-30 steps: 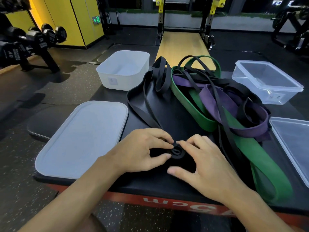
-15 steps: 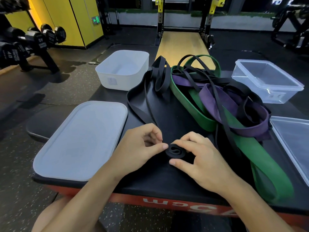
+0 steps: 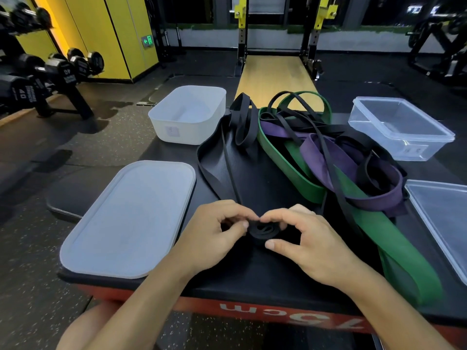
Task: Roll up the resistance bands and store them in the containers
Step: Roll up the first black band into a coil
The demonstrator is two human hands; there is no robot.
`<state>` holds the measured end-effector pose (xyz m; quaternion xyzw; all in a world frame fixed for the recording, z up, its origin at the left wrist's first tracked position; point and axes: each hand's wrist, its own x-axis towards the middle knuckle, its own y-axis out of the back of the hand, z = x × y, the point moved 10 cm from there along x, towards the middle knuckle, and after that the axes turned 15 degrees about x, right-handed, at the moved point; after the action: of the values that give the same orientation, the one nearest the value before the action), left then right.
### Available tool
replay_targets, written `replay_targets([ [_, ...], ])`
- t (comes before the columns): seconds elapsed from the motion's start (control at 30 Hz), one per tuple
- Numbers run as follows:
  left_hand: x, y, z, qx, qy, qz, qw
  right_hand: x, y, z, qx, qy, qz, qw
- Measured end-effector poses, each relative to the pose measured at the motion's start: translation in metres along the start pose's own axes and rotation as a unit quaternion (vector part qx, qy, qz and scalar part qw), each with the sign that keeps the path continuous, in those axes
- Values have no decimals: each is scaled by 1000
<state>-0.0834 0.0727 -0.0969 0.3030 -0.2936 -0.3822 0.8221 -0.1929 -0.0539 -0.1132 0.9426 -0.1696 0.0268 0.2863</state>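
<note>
Both hands on a small black coil (image 3: pixel 262 232), close in at the near edge of the box (image 3: pixel 252 281).
I've got the left hand (image 3: pixel 214 233) pinching the coil's left rim between thumb and curled fingertips, and the right hand (image 3: pixel 310 246) curled round its right side, thumb below and forefinger over the top; I judge both grips are there so the springy rubber can't unwind between turns. The coil sits flat side up, low over the box top, and I can't tell whether it touches. Its loose tail (image 3: pixel 231 173) runs away from me, slack, ready to feed in. Left of the hands a lid (image 3: pixel 129 218) lies flat, off its tub. Beyond, the pile (image 3: pixel 328 157) of green, purple and black bands lies tangled mid-box, with the white tub (image 3: pixel 188 114) far left and the clear tub (image 3: pixel 401 127) far right, both open to take rolls.
</note>
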Motion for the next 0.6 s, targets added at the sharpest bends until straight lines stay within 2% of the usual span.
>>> replay_targets([
  [0.13,-1,0,9,65,-33,16,997,1,-2,-1,27,-5,-14,1000],
  [0.27,0,0,11,61,-45,9,997,-2,-6,-5,47,-9,-17,999],
  [0.43,-1,-1,14,69,-62,-9,996,-9,7,-11,45,13,96,994],
  [0.5,0,-3,12,71,-61,-15,995,-12,4,-19,6,33,108,994],
  [0.6,1,-4,8,57,-49,-29,997,-9,-8,-20,-32,-3,105,994],
])
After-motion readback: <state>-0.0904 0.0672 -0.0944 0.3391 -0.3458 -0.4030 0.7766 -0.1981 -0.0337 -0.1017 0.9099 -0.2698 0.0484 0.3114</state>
